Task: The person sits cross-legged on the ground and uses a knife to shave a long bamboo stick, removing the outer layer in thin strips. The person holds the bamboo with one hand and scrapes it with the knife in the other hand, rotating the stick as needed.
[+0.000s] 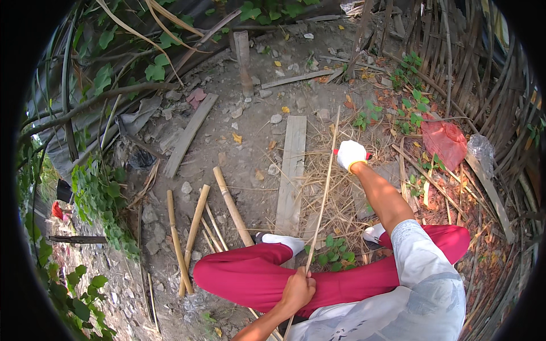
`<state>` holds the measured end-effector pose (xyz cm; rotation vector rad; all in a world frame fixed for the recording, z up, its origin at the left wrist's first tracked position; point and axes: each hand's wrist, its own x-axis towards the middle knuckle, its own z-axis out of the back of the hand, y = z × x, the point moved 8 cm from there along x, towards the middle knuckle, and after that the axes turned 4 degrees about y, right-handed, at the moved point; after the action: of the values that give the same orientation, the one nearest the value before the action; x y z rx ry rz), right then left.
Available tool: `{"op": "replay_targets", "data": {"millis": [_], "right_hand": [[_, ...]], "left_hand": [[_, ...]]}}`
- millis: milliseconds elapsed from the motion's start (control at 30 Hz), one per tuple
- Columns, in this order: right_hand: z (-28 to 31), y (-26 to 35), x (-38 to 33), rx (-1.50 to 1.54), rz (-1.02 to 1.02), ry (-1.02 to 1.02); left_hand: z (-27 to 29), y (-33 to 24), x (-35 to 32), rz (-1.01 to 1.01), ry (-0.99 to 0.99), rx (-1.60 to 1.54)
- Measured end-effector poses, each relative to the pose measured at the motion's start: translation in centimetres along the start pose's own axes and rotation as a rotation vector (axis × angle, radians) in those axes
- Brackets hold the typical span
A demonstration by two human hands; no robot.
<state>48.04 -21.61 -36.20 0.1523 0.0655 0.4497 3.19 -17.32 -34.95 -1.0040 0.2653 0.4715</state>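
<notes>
A long, thin pale strip [323, 202], apparently split bamboo, slants from my lap up past my right hand. My bare left hand [298, 291] is closed around its lower part, just above my red trousers. Farther out, my right hand [351, 155] wears a white glove with a yellow cuff. Its fingers are wrapped round a red-handled tool [369, 156]; red shows on both sides of the fist. The tool's working end is hidden, and it lies right beside the strip. Dry pale shavings [318, 182] litter the ground beneath.
Several bamboo poles [230, 202] lie to the left of my knees. A grey wooden plank [292, 165] lies in front of me, another plank [192, 135] farther left. A red plastic bag [443, 142] rests at right, by a fence of sticks [483, 74]. Leafy vines [102, 199] grow at left.
</notes>
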Motion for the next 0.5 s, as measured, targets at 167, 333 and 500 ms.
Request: {"op": "replay_targets", "data": {"millis": [167, 333, 500], "right_hand": [[2.3, -9.0, 3.0, 0.031, -0.208, -0.125], [5.0, -10.0, 3.1, -0.073, -0.151, -0.112], [1.0, -13.1, 6.1, -0.015, -0.129, 0.166]], "left_hand": [[-1.1, -0.1, -1.7, 0.008, 0.088, -0.021], [-1.1, -0.5, -2.8, -0.049, 0.042, 0.012], [0.8, 0.0, -1.9, -0.055, 0.044, -0.018]]}}
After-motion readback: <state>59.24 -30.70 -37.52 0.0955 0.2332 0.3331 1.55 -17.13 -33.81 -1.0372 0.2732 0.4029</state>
